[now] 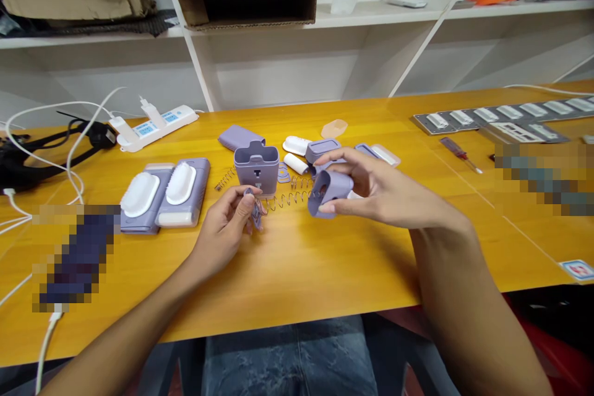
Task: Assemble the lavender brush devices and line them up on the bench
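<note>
My left hand (229, 216) pinches a small purple plastic part (255, 213), its shape partly covered by my fingers. In my right hand (371, 189) is a hollow purple plastic sleeve (331, 193), tilted with its open end toward the left, above the table. A thin coil spring (288, 199) spans between the two held parts; whether it is fixed to either I cannot tell. Just behind my left hand stands an open purple housing (257, 167) with a T-shaped cutout. Another spring (226, 178) lies to its left, and white bristled pieces (296, 145) lie behind.
Two purple units with white tops (180, 185) lie at left, near a power strip (160, 127) and white cables. A screwdriver (461, 154) lies at right, before a grey rail holding several white pieces (510, 112). White shelving (278, 68) borders the table's back.
</note>
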The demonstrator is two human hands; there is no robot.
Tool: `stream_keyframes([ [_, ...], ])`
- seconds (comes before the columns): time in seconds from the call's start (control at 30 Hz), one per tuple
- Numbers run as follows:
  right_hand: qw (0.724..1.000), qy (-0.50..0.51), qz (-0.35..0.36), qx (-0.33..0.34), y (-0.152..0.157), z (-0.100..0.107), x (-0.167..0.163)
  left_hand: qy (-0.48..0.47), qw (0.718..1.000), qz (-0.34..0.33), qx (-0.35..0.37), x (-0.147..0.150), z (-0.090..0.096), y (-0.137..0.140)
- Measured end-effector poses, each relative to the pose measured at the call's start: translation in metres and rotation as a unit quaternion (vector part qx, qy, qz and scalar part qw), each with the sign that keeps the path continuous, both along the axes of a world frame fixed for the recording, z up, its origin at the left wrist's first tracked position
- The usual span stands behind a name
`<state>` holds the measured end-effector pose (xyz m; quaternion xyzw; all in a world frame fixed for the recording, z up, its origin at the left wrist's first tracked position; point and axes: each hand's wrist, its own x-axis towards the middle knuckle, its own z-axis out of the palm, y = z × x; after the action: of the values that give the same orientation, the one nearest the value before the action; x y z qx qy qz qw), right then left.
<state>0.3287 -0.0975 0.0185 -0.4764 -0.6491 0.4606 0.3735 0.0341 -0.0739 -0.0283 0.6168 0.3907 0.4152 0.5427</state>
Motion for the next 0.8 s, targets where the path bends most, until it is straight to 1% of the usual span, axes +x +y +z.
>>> stream_keyframes([
  [0.1, 0.994, 0.094, -0.055, 0.006, 0.003, 0.001, -0.004, 0.003, 1.000, -0.002, 0.002, 0.000, -0.001, 0.000],
  [0.17, 0.987, 0.144, -0.065, 0.013, 0.006, -0.001, -0.007, 0.002, 1.000, -0.007, 0.002, 0.000, -0.002, -0.001],
  [0.23, 0.983, 0.173, -0.064, 0.018, 0.008, -0.004, -0.010, -0.002, 1.000, -0.011, -0.001, 0.000, -0.003, -0.001],
  [0.37, 0.977, 0.199, -0.071, 0.023, 0.012, -0.009, -0.016, -0.019, 0.999, -0.023, -0.015, 0.000, -0.004, 0.000],
  [0.57, 0.971, 0.219, -0.091, 0.040, 0.013, -0.009, -0.024, -0.052, 0.997, -0.039, -0.046, 0.000, 0.000, 0.001],
  [0.8, 0.969, 0.212, -0.098, 0.085, 0.013, -0.011, -0.029, -0.064, 0.996, -0.058, -0.034, 0.000, 0.002, 0.000],
])
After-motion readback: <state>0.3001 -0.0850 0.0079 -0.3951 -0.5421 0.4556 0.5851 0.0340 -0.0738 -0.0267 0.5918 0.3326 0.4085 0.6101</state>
